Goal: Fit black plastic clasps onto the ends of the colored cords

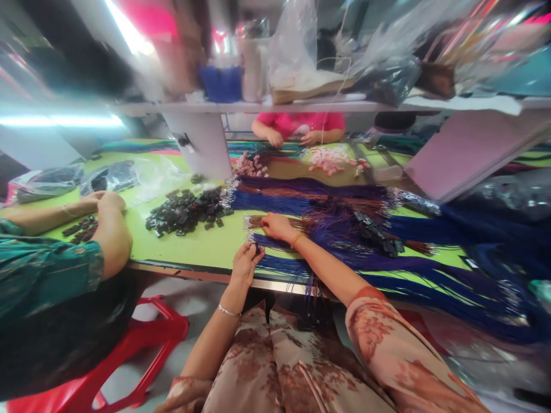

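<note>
Bright strip light (60,121) at left, glare upper left, edges stretched and smeared, centre clearer

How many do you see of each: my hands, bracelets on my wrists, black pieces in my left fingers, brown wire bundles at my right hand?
Left hand, right hand: 2
Silver bracelet, gold bracelet: 2
Black piece: 1
Brown wire bundle: 1
Total: 6

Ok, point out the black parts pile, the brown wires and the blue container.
Black parts pile (186,212): head view, middle of the heap.
Brown wires (255,222): head view, stretch beside the right hand (278,227).
Blue container (221,84): head view, front wall.
</note>
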The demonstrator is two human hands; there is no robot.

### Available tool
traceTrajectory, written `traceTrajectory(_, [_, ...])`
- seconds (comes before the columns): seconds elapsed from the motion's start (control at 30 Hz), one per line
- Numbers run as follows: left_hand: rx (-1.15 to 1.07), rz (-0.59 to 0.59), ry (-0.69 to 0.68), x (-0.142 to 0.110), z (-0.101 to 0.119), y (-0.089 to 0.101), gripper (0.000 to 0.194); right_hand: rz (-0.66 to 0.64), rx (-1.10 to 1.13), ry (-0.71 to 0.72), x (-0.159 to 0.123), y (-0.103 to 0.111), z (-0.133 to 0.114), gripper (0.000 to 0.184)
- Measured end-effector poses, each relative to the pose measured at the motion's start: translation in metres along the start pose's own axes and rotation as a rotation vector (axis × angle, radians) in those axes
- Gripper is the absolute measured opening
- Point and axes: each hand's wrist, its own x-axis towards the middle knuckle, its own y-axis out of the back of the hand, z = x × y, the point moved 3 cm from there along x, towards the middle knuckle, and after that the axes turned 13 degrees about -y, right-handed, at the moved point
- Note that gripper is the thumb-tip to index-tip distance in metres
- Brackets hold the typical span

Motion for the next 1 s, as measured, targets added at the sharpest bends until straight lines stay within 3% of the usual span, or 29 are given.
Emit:
traceTrajectory(0.13, [0.007, -0.034, 0.015, -0.002, 0.002, -0.001, 0.025, -0.025, -0.091, 0.036, -0.001, -0.005, -0.006, 0.022])
traceTrajectory(0.27, [0.009, -0.039, 0.018, -0.003, 0.003, -0.002, 0.026, 0.029, -0.090, 0.046, -0.004, -0.001, -0.006, 0.022])
traceTrajectory(0.4, [0.017, -0.029, 0.017, -0.003, 0.003, -0.003, 0.026, 0.039, 0.126, 0.035, 0.001, 0.005, -0.011, 0.016])
traceTrajectory(0.6, [0.013, -0.021, 0.016, -0.003, 0.003, -0.003, 0.024, 0.026, 0.485, 0.142, 0.007, 0.014, -0.039, 0.010])
traceTrajectory(0.8, [-0.027, -0.013, 0.009, -0.002, 0.001, -0.002, 0.019, -0.048, 0.663, 0.178, -0.022, 0.019, -0.034, 0.007])
traceTrajectory(1.0, [-0.060, -0.004, 0.057, 0.001, -0.002, 0.001, 0.014, -0.051, 0.640, 0.098, -0.055, 0.012, -0.016, 0.009])
